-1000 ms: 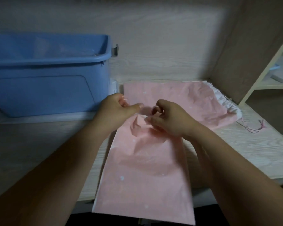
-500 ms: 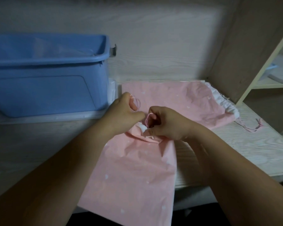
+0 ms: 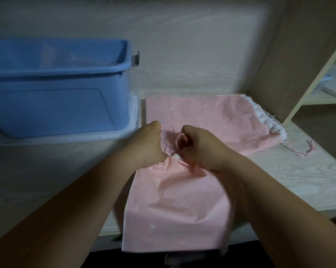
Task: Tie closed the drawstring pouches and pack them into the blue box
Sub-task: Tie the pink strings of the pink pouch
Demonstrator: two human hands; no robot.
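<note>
Tying step: drawstring (image 3: 172, 149) pinched by left hand (image 3: 148, 147) and right hand (image 3: 199, 147) fingers at near pouch (image 3: 174, 206) neck; knot to be cinched next.

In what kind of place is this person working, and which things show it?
Most likely a work nook at home or in a small workroom: a pale wood-grain desk with a matching back panel, open shelves at the right, and a blue plastic storage box.
</note>
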